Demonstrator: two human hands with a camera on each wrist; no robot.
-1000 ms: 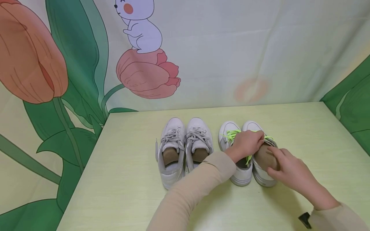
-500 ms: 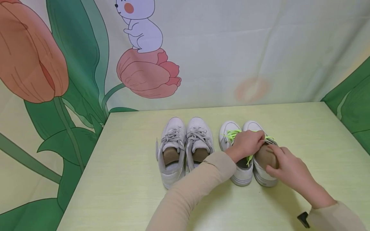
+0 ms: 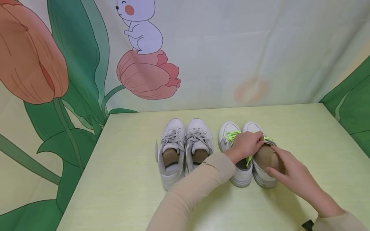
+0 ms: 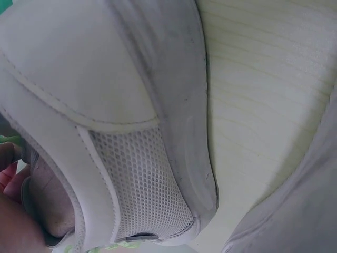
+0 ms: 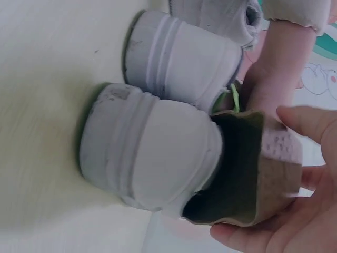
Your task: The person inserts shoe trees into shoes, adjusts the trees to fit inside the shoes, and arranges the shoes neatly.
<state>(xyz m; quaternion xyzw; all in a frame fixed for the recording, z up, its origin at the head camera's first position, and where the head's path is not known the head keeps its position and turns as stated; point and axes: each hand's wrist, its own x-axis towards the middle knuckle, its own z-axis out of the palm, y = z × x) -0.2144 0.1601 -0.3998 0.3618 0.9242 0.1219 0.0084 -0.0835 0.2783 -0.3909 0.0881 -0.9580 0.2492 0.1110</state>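
My left hand [image 3: 245, 144] grips the tongue and lace area of the rightmost white sneaker [image 3: 264, 180], fingers curled over its bright green laces. A brown, hollow shoe insert [image 3: 265, 157] sits in that sneaker's opening. My right hand [image 3: 297, 175] holds the insert at its edges, thumb on one side and fingers on the other. In the right wrist view, the insert [image 5: 279, 184] shows its dark inside and a pale patch with small holes. Beside it stands the matching sneaker [image 3: 241, 178], partly under my left wrist. In the left wrist view, a mesh-sided white sneaker [image 4: 139, 179] fills the middle.
Another pair of white sneakers stands to the left, a left one [image 3: 170, 175] and a right one [image 3: 198, 128], each with a brown insert [image 3: 170, 156] inside. All stand on a pale wooden table [image 3: 130, 166]. Behind hangs a printed cloth [image 3: 208, 57] with tulips.
My right hand has shifted slightly right, its fingers lying further along the insert's right edge. My left hand and the sneakers stay in place.
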